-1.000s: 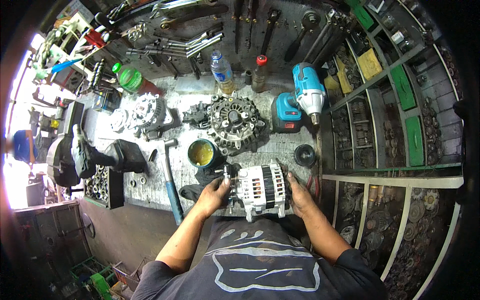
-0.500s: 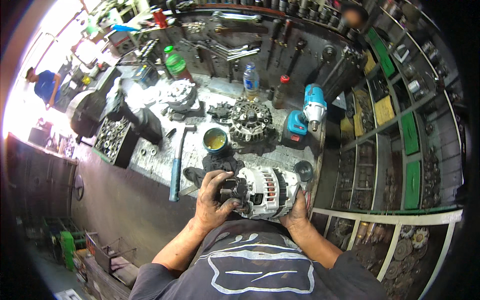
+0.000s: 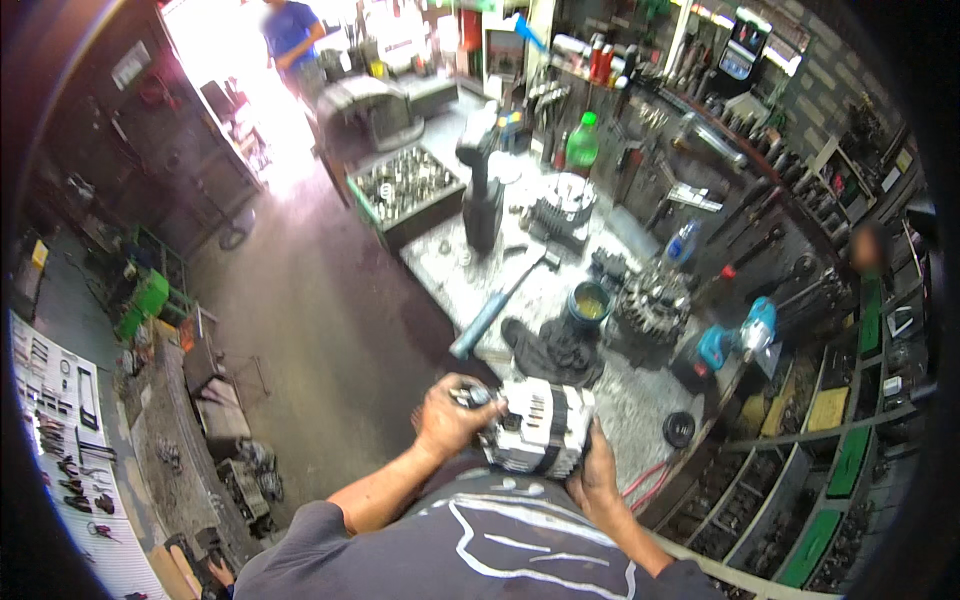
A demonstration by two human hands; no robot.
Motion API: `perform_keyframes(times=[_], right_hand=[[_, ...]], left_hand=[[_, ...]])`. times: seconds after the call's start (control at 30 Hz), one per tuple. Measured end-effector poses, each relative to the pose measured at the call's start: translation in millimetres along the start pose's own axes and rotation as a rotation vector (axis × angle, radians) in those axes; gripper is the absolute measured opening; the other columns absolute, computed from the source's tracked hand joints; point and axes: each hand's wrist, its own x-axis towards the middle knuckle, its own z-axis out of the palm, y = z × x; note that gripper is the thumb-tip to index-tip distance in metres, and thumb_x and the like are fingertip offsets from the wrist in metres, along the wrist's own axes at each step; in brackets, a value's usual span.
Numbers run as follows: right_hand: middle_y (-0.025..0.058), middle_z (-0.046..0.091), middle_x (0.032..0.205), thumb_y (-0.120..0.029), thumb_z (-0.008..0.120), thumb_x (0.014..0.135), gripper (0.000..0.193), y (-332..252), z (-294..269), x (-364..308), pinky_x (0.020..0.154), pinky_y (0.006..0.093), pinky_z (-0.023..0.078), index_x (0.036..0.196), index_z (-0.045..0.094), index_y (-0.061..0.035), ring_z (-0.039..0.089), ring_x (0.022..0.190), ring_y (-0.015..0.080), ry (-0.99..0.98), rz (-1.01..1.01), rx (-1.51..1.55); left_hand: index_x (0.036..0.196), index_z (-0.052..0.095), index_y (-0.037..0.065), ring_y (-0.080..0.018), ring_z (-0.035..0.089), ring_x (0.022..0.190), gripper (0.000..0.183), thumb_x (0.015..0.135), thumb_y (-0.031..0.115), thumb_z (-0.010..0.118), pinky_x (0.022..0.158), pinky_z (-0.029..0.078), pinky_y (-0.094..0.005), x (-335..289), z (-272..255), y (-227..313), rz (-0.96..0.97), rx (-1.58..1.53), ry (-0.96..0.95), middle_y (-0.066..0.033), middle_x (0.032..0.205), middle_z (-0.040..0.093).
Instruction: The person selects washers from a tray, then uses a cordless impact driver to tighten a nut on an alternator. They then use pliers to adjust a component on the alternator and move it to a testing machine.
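Both hands hold a silver-white alternator (image 3: 540, 425) with a dark band, close against my shirt at the bench's front edge. My left hand (image 3: 455, 418) is closed round the dark fitting at its left end. My right hand (image 3: 597, 472) supports the opposite end from the right; its fingertips are partly hidden. Just beyond lies a crumpled black cloth (image 3: 555, 352), with an open tub of yellowish grease (image 3: 590, 305) behind it. A blue-handled hammer (image 3: 490, 315) rests left of the cloth. A dirty alternator part (image 3: 655, 302) sits right of the tub, and another alternator (image 3: 565, 205) stands farther back.
A blue cordless impact wrench (image 3: 745, 335) stands at the bench's right, with a round black lid (image 3: 679, 430) nearer. Leftward are a tray of small metal parts (image 3: 405, 190) and an upright black tool (image 3: 482, 200). Shelves line the right. A person in blue (image 3: 295, 40) stands by the bright doorway.
My view has swung left, so the bench shows farther right and more floor and doorway appear. Both hands keep hold of the alternator.
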Motion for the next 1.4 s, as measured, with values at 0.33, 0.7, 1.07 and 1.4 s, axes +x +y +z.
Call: perform_keyframes(times=[0.33, 0.7, 1.07, 1.4], right_hand=[[0.0146, 0.068, 0.139, -0.043, 0.054, 0.112, 0.055, 134, 125, 87, 0.111, 0.0457, 0.052, 0.148, 0.056, -0.0013, 0.067, 0.126, 0.0272, -0.016, 0.297, -0.255], [0.0139, 0.069, 0.137, -0.043, 0.052, 0.112, 0.053, 222, 253, 150, 0.11, 0.0503, 0.051, 0.146, 0.058, -0.0037, 0.065, 0.126, 0.0314, 0.032, 0.568, -0.357], [0.0138, 0.072, 0.126, -0.042, 0.053, 0.111, 0.049, 281, 368, 230, 0.104, 0.0475, 0.055, 0.139, 0.061, -0.0029, 0.07, 0.113, 0.0286, 0.011, 0.665, -0.415], [0.0152, 0.069, 0.122, -0.029, 0.05, 0.112, 0.042, 358, 621, 365, 0.098, 0.0434, 0.057, 0.139, 0.057, 0.0017, 0.069, 0.11, 0.0269, -0.507, 0.673, -0.645]], left_hand=[[0.096, 0.075, 0.0, -0.0206, 0.07, 0.083, 0.043, 0.081, 0.035, 0.095, 0.079, 0.057, -0.0364, 29, -168, -127, -0.19, -0.116, 0.214, -0.0098, 0.088, 0.074], [0.095, 0.075, -0.002, -0.0242, 0.073, 0.085, 0.046, 0.08, 0.037, 0.095, 0.077, 0.058, -0.0376, 66, -304, -172, -0.519, -0.16, 0.277, -0.0132, 0.095, 0.075], [0.101, 0.074, 0.001, -0.0228, 0.074, 0.085, 0.042, 0.078, 0.027, 0.096, 0.079, 0.059, -0.0364, 119, -401, -207, -0.462, -0.1, 0.439, -0.0119, 0.095, 0.076], [0.096, 0.075, 0.001, -0.0157, 0.07, 0.08, 0.037, 0.078, 0.03, 0.088, 0.078, 0.057, -0.0325, 215, -542, -243, -0.301, -0.455, 0.941, -0.0036, 0.087, 0.075]])
